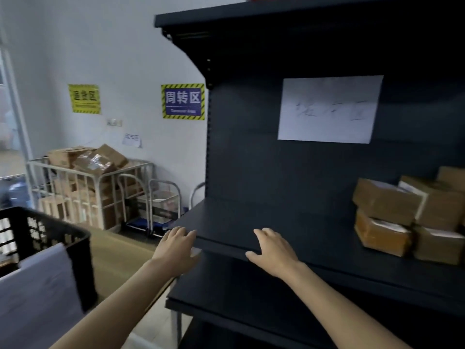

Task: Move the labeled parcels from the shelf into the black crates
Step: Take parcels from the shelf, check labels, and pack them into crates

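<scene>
- The dark shelf unit (276, 177) fills the centre and right of the frame, with one bare board at mid height and another below it.
- A black crate (50, 233) with latticed walls stands at the lower left, with a pale sheet (37, 285) leaning against its near side.
- The labeled parcels (407, 215), brown cartons stacked two high, sit at the right edge of the frame on the mid-height board, well apart from both hands.
- A white wire cage (90, 187) heaped with cartons stands at the left against the far wall.
- A white paper (329, 109) with faint writing hangs on the shelf's back panel, upper right.
- A blue sign (183, 102) and a yellow sign (84, 99) hang on the wall at the left.
- The left hand (176, 250) is at the board's left front corner, fingers loosely spread, holding nothing.
- The right hand (274, 253) is at the board's front edge, fingers spread, holding nothing; contact with the board is unclear.
</scene>
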A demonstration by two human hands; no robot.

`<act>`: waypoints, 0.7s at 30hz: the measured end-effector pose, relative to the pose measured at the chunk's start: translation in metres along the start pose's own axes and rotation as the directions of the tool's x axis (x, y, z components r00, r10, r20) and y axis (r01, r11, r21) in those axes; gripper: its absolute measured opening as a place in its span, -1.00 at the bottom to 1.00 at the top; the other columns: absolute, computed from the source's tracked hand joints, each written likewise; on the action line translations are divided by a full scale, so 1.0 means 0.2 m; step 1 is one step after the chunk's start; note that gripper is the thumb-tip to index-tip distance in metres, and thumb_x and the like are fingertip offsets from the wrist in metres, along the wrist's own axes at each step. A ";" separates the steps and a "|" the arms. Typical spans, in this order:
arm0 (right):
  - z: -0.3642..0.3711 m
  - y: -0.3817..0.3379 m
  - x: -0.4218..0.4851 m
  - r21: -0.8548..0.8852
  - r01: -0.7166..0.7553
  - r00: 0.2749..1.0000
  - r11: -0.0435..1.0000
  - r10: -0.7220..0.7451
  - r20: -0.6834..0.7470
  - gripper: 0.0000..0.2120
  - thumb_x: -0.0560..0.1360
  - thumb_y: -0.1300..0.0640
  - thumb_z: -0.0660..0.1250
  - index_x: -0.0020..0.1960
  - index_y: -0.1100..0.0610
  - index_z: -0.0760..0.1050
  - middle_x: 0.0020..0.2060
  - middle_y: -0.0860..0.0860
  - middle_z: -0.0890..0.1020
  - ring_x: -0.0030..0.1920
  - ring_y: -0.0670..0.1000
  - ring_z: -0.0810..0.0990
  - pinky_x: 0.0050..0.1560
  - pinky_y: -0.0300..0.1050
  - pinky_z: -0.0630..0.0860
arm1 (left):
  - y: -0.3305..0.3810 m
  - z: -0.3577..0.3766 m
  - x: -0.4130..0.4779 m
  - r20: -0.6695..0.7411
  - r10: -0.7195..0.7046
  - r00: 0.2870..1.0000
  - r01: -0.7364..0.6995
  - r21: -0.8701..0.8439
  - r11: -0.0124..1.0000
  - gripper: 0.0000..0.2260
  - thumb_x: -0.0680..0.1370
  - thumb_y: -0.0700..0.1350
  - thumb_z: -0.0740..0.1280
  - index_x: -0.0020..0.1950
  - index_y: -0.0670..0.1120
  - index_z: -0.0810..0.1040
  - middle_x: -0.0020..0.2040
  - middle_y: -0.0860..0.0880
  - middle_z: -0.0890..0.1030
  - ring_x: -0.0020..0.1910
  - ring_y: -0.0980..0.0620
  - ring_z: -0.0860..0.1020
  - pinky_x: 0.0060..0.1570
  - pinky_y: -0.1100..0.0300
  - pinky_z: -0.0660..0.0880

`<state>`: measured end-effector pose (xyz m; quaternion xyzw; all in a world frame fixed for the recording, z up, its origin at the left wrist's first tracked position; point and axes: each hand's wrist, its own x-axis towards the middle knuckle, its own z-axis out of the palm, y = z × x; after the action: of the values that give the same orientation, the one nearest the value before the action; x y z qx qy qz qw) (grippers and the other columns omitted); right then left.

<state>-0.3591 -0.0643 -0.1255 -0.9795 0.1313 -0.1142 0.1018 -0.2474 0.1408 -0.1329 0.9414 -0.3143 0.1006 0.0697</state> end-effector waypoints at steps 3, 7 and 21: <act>-0.06 0.18 -0.04 -0.010 -0.032 0.999 0.999 0.032 -0.006 -0.38 0.51 -0.12 0.20 0.47 0.11 0.13 0.40 0.05 0.30 0.39 0.06 0.28 0.32 -0.04 0.30 | 0.18 0.01 0.07 0.016 0.018 1.000 -0.018 -0.018 1.000 -0.41 0.50 0.16 0.24 0.47 -0.02 0.21 0.39 -0.07 0.35 0.45 -0.08 0.21 0.43 0.09 0.14; -0.14 0.45 -0.10 -0.017 -0.075 0.997 0.997 0.075 -0.009 -0.37 0.52 -0.12 0.20 0.48 0.12 0.11 0.44 0.07 0.25 0.42 0.08 0.23 0.36 -0.03 0.27 | 0.43 0.06 0.16 0.022 0.060 0.998 -0.059 -0.040 0.997 -0.40 0.52 0.15 0.24 0.50 -0.02 0.17 0.43 -0.05 0.29 0.48 -0.06 0.15 0.44 0.10 0.10; -0.44 1.24 -0.40 -0.007 -0.196 0.979 0.980 0.196 -0.062 -0.38 0.54 -0.11 0.19 0.49 0.10 0.09 0.43 0.03 0.25 0.41 0.05 0.26 0.32 -0.05 0.33 | 1.37 0.17 0.37 0.014 0.197 0.980 -0.193 -0.164 0.967 -0.43 0.56 0.13 0.19 0.50 -0.04 0.16 0.45 -0.06 0.28 0.48 -0.05 0.15 0.44 0.10 0.12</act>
<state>-0.5146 -0.2905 -0.1153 -0.9585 0.2310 -0.1326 0.1019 -0.3513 -0.1260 -0.1310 0.8986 -0.4134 0.0671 0.1310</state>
